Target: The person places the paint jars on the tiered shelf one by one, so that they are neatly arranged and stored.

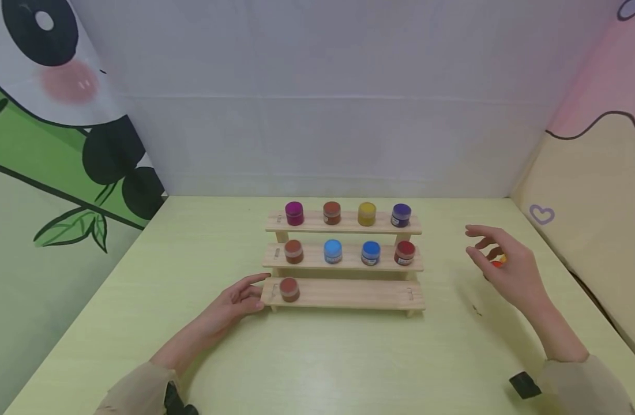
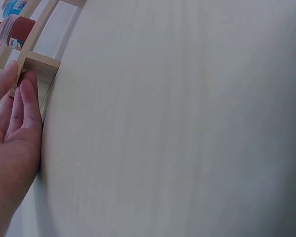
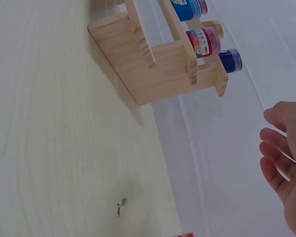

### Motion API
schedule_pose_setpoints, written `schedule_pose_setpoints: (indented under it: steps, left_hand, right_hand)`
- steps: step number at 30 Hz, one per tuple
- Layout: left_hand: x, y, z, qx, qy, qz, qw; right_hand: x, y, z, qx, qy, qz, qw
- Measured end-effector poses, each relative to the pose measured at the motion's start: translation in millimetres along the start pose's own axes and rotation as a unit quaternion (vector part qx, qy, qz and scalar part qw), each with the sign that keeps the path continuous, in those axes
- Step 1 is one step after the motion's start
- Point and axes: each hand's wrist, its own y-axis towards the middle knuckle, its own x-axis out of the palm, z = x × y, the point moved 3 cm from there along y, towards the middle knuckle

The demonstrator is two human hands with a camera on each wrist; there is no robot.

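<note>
A three-tier wooden display rack (image 1: pixel 343 294) stands on the table with small paint jars on its steps. My left hand (image 1: pixel 234 305) is at the left end of the bottom step; the left wrist view shows the thumb and fingers (image 2: pixel 30 106) pinching that end. A brown-red jar (image 1: pixel 289 289) sits on the bottom step close by. To the right of the rack, my right hand (image 1: pixel 511 271) is raised with loosely bent fingers, holding nothing. Partly hidden behind it are a red-orange thing (image 1: pixel 497 264) and a yellow one.
The middle step carries brown, light blue, blue (image 1: pixel 371 253) and dark red jars. On the top step are magenta (image 1: pixel 294 214), brown, yellow and dark blue jars. A small dark mark (image 1: pixel 476 310) is on the table at right. Printed walls close in the back and sides.
</note>
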Motion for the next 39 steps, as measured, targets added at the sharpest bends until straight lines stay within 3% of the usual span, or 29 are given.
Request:
schedule_pose_setpoints:
  steps: [10, 29, 39]
  left_hand:
    - [0.9, -0.8, 1.0, 0.0, -0.001, -0.001, 1.0]
    - [0.3, -1.3, -0.9, -0.003, -0.002, 0.003, 1.0]
    - [1.6, -2.0, 1.0, 0.004, 0.002, 0.003, 1.0]
  right_hand:
    - [-2.3, -3.4, 26.3, 0.034, -0.014, 0.007, 0.9993]
    - [-8.8, -13.8, 69.0, 0.108, -0.075, -0.087, 0.9875]
    - [-6.9, -21.6, 82.6, 0.11, -0.08, -0.123, 0.9831]
